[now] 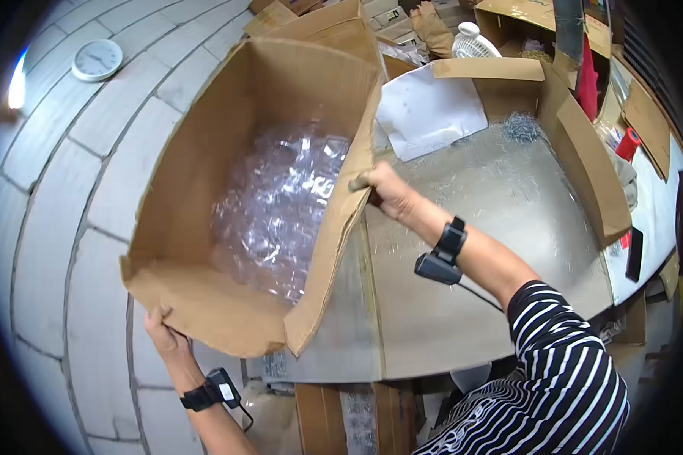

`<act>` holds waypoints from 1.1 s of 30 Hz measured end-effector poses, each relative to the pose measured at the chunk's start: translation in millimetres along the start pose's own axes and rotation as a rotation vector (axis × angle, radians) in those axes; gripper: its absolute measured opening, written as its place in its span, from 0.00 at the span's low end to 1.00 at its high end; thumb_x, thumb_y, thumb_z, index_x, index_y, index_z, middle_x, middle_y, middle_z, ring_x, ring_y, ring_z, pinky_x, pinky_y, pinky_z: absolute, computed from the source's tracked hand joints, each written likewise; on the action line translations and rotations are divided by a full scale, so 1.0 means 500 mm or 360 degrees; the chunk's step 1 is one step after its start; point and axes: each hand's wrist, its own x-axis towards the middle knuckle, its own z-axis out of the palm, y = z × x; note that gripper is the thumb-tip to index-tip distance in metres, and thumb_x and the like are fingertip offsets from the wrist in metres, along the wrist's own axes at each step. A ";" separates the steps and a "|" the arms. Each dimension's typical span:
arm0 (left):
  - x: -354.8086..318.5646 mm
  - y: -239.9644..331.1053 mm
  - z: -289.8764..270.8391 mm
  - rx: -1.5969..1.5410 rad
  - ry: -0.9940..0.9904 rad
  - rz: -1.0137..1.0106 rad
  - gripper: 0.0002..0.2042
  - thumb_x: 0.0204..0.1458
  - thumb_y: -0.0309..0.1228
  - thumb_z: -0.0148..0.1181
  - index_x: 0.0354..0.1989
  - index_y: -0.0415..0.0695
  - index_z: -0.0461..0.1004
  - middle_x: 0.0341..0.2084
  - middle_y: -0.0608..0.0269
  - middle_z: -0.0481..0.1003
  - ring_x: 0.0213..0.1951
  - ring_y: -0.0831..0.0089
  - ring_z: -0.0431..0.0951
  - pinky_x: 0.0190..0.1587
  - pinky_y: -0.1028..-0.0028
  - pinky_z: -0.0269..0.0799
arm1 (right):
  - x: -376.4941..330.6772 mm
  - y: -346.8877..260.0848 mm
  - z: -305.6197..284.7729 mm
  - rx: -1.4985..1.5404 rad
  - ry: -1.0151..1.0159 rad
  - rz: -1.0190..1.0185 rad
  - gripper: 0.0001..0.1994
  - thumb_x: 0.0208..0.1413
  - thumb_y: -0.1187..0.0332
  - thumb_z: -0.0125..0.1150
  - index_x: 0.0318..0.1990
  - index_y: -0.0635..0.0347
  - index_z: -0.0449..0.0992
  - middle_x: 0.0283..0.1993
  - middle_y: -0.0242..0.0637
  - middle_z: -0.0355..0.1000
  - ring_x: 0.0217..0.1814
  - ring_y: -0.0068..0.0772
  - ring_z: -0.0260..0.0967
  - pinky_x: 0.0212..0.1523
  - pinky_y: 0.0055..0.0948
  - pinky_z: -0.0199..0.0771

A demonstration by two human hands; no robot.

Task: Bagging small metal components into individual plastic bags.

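Note:
A large open cardboard box (178, 189) is tilted toward me at the left of the worktable. Inside it lies a heap of clear, shiny plastic pieces (277, 205); their exact kind is hard to make out. My left hand (168, 334) grips the box's near left flap from below, its fingertips curled over the edge. On the right, my right hand (389, 191) is closed over the upper edge of the box's right side. Both wrists wear black straps with small devices.
Right of the box is a shallow cardboard tray (463, 318) with a white sheet (432, 110) and a heap of small thin metal-looking bits (520, 127). Farther right are a red cone-shaped spool (627, 144) and a black phone (634, 255). A round clock (97, 60) hangs on the wall.

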 end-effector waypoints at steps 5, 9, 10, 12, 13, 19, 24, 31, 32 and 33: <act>0.088 -0.013 0.006 0.0275 -0.0014 -0.0060 0.24 0.35 0.18 0.46 0.47 0.29 0.64 0.42 0.51 0.71 0.44 0.60 0.74 0.48 0.67 0.71 | 0.128 0.066 0.007 -0.0258 -0.0097 0.0152 0.14 0.49 0.66 0.57 0.35 0.72 0.74 0.32 0.41 0.73 0.33 0.29 0.73 0.28 0.25 0.75; 0.113 0.009 0.055 0.0393 0.0105 -0.0272 0.24 0.38 0.24 0.46 0.50 0.34 0.64 0.40 0.52 0.72 0.43 0.59 0.75 0.43 0.65 0.75 | 0.173 0.041 -0.030 0.0165 -0.0411 0.0351 0.28 0.53 0.49 0.57 0.48 0.70 0.73 0.39 0.47 0.74 0.43 0.35 0.73 0.34 0.29 0.77; 0.101 0.002 0.119 0.0262 0.0463 -0.0377 0.21 0.39 0.25 0.46 0.47 0.36 0.66 0.37 0.54 0.72 0.40 0.61 0.75 0.42 0.65 0.74 | 0.187 0.039 -0.076 0.0120 -0.0458 0.0401 0.28 0.54 0.50 0.55 0.50 0.71 0.71 0.42 0.46 0.74 0.44 0.34 0.72 0.40 0.29 0.75; 0.144 -0.054 0.163 0.0181 0.0835 -0.0510 0.18 0.40 0.26 0.47 0.43 0.38 0.67 0.34 0.56 0.72 0.37 0.63 0.75 0.41 0.65 0.73 | 0.267 0.178 -0.216 -0.0630 -0.0303 0.0124 0.26 0.53 0.54 0.55 0.50 0.70 0.70 0.45 0.47 0.73 0.44 0.37 0.72 0.46 0.32 0.72; 0.162 -0.059 0.167 0.0209 0.0844 -0.0488 0.18 0.40 0.26 0.47 0.43 0.38 0.67 0.34 0.56 0.72 0.37 0.63 0.75 0.41 0.65 0.73 | 0.298 0.227 -0.277 -0.0990 -0.0167 0.0128 0.24 0.53 0.57 0.54 0.49 0.70 0.71 0.45 0.49 0.73 0.46 0.40 0.72 0.47 0.34 0.70; 0.233 -0.070 0.197 0.0298 0.0871 -0.0346 0.16 0.40 0.27 0.47 0.41 0.38 0.67 0.33 0.57 0.72 0.37 0.64 0.74 0.41 0.66 0.73 | 0.545 0.300 -0.559 -0.2305 0.0126 -0.0232 0.23 0.49 0.68 0.51 0.53 0.69 0.64 0.55 0.57 0.63 0.57 0.55 0.60 0.57 0.41 0.62; 0.263 -0.089 0.186 0.0355 0.0924 -0.0228 0.15 0.40 0.28 0.47 0.40 0.39 0.67 0.32 0.58 0.71 0.36 0.64 0.74 0.41 0.66 0.72 | 0.745 0.330 -0.614 -0.2827 0.0163 -0.0114 0.29 0.56 0.55 0.48 0.64 0.54 0.53 0.66 0.51 0.52 0.67 0.58 0.47 0.63 0.46 0.53; 0.260 -0.100 0.156 0.0473 0.0998 -0.0203 0.14 0.40 0.28 0.48 0.37 0.40 0.67 0.31 0.59 0.71 0.35 0.65 0.73 0.41 0.66 0.72 | 0.772 0.341 -0.504 -0.3434 -0.0281 0.0497 0.29 0.57 0.45 0.43 0.66 0.27 0.49 0.72 0.37 0.40 0.72 0.62 0.30 0.61 0.72 0.36; 0.259 -0.098 0.152 0.0482 0.0997 -0.0215 0.13 0.40 0.28 0.48 0.37 0.40 0.67 0.31 0.59 0.71 0.35 0.65 0.73 0.41 0.66 0.72 | 0.761 0.338 -0.494 -0.3418 -0.0429 0.0541 0.32 0.56 0.45 0.45 0.68 0.34 0.47 0.72 0.40 0.37 0.72 0.64 0.28 0.60 0.74 0.33; 0.259 -0.103 0.148 0.0467 0.0988 -0.0238 0.13 0.40 0.28 0.48 0.37 0.40 0.67 0.31 0.59 0.71 0.35 0.65 0.73 0.41 0.67 0.72 | 0.738 0.338 -0.503 -0.3443 -0.0430 0.0566 0.32 0.56 0.45 0.45 0.68 0.34 0.47 0.72 0.40 0.37 0.72 0.64 0.28 0.60 0.74 0.33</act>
